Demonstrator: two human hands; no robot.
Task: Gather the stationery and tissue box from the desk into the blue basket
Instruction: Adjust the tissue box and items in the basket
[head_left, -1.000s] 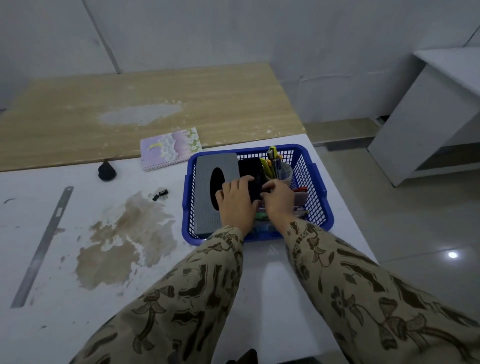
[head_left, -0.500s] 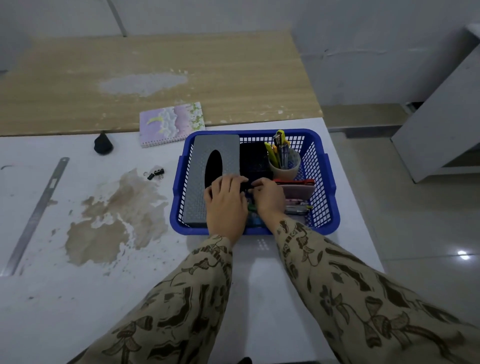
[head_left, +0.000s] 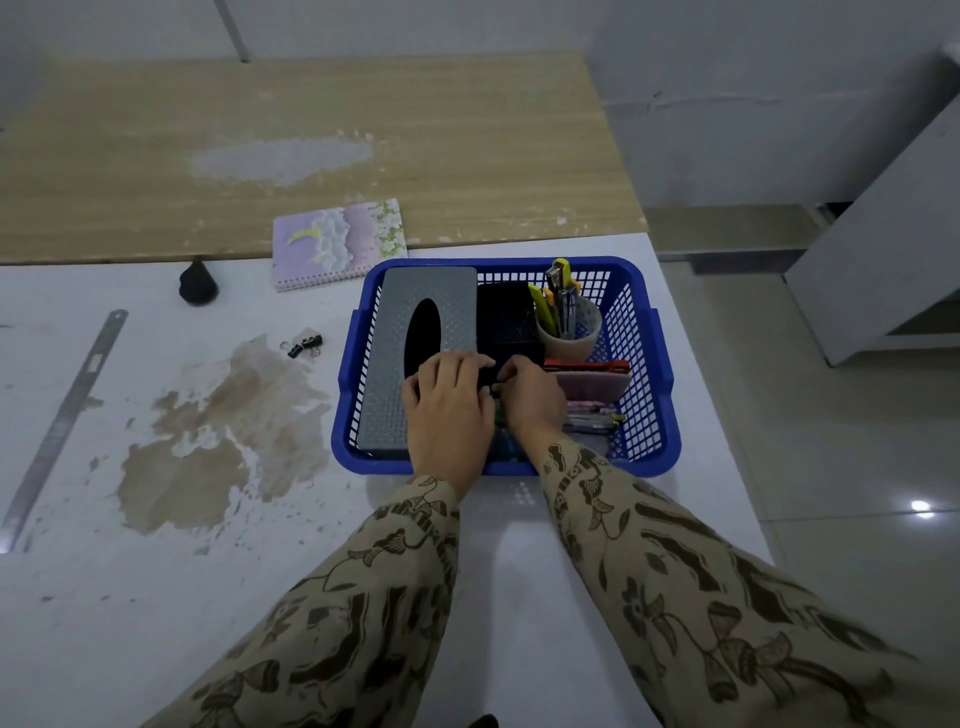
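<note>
Blue plastic lattice basket (head_left: 660, 364) sits at the right end of a white desk (head_left: 156, 571), holding a grey textured tissue box (head_left: 395, 364) on its left side, a black box (head_left: 506, 317) beside it and a pale cup (head_left: 571, 335) of pens and cutters at the back. Inside it a person's left hand (head_left: 449, 410) lies lightly bent over the tissue box's right edge, its fingertips meeting the curled right hand (head_left: 535, 397); whether either grips anything cannot be told. A pastel spiral notebook (head_left: 337, 244), black binder clips (head_left: 305, 345) and a steel ruler (head_left: 67, 415) lie on the desk.
</note>
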